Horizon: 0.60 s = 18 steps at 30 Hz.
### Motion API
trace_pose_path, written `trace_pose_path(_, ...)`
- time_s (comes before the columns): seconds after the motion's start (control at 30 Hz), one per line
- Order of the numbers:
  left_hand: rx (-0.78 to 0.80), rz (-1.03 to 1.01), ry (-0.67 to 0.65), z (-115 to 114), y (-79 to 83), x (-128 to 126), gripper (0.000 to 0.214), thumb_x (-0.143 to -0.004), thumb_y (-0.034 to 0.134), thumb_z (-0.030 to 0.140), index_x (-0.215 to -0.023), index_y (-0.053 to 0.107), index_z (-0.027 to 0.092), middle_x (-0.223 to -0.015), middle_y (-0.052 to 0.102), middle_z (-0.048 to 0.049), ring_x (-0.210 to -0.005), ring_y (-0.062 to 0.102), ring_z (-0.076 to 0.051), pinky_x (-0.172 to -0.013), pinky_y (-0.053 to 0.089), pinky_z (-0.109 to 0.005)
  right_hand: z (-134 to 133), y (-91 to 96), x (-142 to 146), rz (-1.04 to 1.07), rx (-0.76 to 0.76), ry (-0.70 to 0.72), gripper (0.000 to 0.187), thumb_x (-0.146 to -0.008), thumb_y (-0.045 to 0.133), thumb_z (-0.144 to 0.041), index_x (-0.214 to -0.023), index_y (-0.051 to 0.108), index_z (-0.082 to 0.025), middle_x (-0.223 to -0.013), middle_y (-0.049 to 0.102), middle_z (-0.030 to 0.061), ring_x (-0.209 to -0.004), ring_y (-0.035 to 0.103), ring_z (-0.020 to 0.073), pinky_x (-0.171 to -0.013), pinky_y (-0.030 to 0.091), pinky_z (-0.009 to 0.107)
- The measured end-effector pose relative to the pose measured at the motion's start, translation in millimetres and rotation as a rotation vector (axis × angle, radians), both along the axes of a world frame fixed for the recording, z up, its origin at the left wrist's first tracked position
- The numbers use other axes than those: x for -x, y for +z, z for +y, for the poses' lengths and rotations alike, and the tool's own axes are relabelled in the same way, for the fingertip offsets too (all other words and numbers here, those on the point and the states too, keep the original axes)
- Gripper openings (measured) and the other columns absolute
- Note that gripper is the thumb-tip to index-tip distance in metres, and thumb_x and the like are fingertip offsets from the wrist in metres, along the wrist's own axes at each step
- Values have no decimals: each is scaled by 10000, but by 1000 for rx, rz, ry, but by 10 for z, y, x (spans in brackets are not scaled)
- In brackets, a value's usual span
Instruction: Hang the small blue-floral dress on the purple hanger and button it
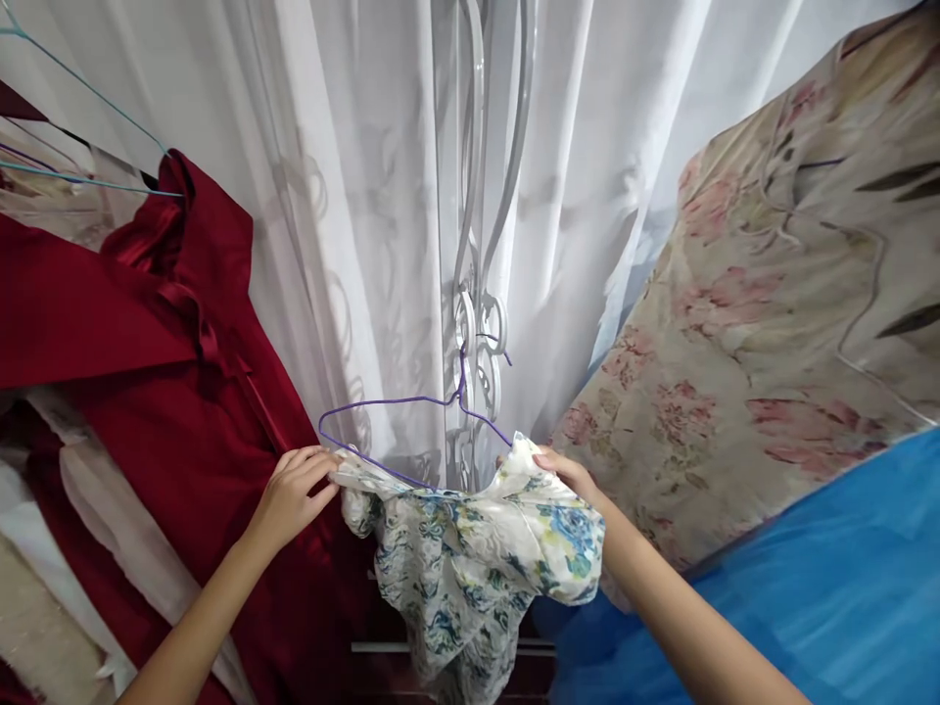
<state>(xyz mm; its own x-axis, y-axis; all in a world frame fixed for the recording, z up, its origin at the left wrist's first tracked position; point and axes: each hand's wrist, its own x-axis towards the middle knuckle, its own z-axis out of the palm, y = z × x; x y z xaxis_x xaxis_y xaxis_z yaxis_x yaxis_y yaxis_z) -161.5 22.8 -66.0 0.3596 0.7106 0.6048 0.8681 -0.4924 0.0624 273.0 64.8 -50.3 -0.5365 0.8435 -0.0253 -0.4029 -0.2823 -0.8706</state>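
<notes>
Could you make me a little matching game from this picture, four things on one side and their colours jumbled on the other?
Things:
1 wire hanger
2 hanging robe
3 held garment
4 lower-right cloth

Colours:
a bright blue
b white with blue flowers
c purple
d dark red

Pairs: 1-c, 2-d, 3-b, 4-a

The left hand (290,490) and right hand (562,470) pinch the shoulders of a floral garment (470,563) on a purple wire hanger (411,403). A red dress (168,372) hangs left; white curtain (352,196) behind.
</notes>
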Motion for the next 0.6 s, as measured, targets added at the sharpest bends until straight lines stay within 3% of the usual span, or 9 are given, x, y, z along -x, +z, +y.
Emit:
trace_pose_path(0.13, -117, -223, 22, 189, 7, 118, 62, -884, 587, 222, -938, 609, 204, -1027, 692, -59, -1014, 631, -220, -940, 466, -353, -90, 21, 89, -1, 86, -17, 210, -664, 698, -379, -761, 676, -194, -721, 750, 63, -755, 709, 299, -792, 524, 403)
trace_pose_path(0.3, -183, -505, 97, 413, 158, 50, 174, -873, 572, 194, -1046, 589, 195, -975, 678, -40, -890, 660, -177, -824, 512, -279, -108, -16, 114, 10, 151, -88, 192, -634, 706, -359, -745, 687, -204, -686, 765, 48, -757, 730, 302, -828, 538, 403)
trace_pose_path(0.4, -217, -557, -5, 501, 353, -21, 238, -888, 504, 153, -1091, 622, 189, -1048, 685, -55, -945, 663, -175, -870, 515, -284, -119, -22, 106, 27, 192, -132, 198, -624, 716, -340, -759, 706, -195, -709, 774, 43, -708, 725, 284, -767, 553, 375)
trace_pose_path(0.6, -188, -611, -127, 558, 868, -294, 217, -872, 500, 136, -966, 686, 195, -979, 707, -34, -941, 662, -176, -891, 506, -285, -173, 8, 157, 13, 152, -119, 211, -639, 730, -395, -688, 658, -202, -675, 743, 45, -665, 694, 265, -733, 542, 368)
